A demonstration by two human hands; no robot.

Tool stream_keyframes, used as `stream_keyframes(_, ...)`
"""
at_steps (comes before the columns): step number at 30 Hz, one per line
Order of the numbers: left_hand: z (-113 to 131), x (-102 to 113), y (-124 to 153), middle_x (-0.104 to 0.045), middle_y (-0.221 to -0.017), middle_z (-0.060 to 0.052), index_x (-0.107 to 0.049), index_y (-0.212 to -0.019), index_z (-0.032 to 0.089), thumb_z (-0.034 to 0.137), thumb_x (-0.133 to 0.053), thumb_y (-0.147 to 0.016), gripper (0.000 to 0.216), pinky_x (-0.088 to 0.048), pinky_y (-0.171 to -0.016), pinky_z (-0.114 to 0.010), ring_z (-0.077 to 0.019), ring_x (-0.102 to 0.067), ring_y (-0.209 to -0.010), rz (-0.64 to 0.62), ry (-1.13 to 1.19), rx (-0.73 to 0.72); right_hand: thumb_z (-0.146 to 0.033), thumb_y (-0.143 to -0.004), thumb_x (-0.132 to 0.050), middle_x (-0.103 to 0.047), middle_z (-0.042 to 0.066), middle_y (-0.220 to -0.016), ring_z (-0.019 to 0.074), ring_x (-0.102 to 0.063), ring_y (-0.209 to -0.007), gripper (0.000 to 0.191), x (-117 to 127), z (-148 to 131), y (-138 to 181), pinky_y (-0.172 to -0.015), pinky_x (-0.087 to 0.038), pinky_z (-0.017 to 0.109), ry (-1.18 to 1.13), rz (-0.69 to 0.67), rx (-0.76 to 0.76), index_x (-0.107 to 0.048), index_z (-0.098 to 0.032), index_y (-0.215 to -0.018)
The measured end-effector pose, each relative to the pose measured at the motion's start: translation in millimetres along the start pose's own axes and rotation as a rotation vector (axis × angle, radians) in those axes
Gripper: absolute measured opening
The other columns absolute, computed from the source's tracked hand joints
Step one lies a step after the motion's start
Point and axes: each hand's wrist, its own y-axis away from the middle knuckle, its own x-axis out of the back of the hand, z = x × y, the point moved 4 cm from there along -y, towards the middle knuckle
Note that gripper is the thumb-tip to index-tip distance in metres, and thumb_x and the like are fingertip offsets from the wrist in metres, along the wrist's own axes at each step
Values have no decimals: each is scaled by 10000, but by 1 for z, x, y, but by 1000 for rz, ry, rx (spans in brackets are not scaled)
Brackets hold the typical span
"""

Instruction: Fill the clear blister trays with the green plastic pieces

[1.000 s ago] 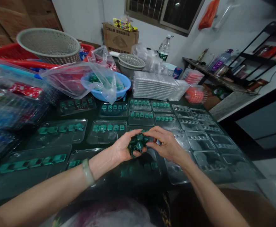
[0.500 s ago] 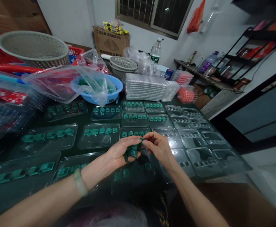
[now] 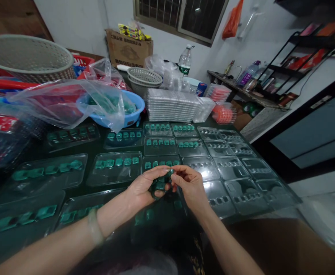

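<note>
Several small green translucent pieces (image 3: 160, 185) are cupped in my left hand (image 3: 146, 182), whose fingers curl round them. My right hand (image 3: 189, 185) pinches one green piece (image 3: 171, 172) at the left fingertips, so the two hands nearly touch. Beneath and around them lie clear plastic trays (image 3: 114, 173), many with a row of green pieces along them. The tray just below my hands holds a few green pieces (image 3: 144, 216), partly in shadow. What exactly the pieces are is too small to tell.
Farther back stands a blue basin (image 3: 135, 117) of green pieces, partly under a clear plastic bag (image 3: 70, 101). Stacked clear trays (image 3: 173, 105) sit behind the rows. To the right are trays without green pieces (image 3: 230, 168). Baskets (image 3: 26, 55) crowd the left, and a water bottle (image 3: 185, 61) stands at the back.
The view has shifted slightly to the right. My right hand keeps its pinch close to the left, and the green piece between the fingertips now shows more plainly.
</note>
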Motion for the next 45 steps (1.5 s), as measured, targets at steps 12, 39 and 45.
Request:
stream_keyframes(12,0,-4,3,-520,-633,-7,-573,-747,150,226,-654,-667,137,-236,-332,-140,-100,-521,-504,-40,-80,-66,-276,-656,-679,-462,-66,-536,40,-412,-403,193,-2,7,0,-372,-320,162,-107,50,-62,-534,-172,-729)
stream_keyframes(39,1,-3,0,-544,-569,12,-607,-695,144,262,-708,-606,180,-269,-353,-167,-90,-514,-461,153,-170,-149,-298,-676,-657,-478,-57,-617,30,-346,-400,238,-4,6,10,-343,-252,165,-33,171,-53,-532,-195,-850)
stream_keyframes(45,1,-9,-2,-530,-574,12,-586,-693,136,236,-694,-613,168,-244,-341,-157,-87,-516,-460,71,-141,-115,-265,-661,-664,-455,-61,-636,19,-310,-395,272,1,8,7,-342,-227,158,-207,123,-121,-527,-211,-891)
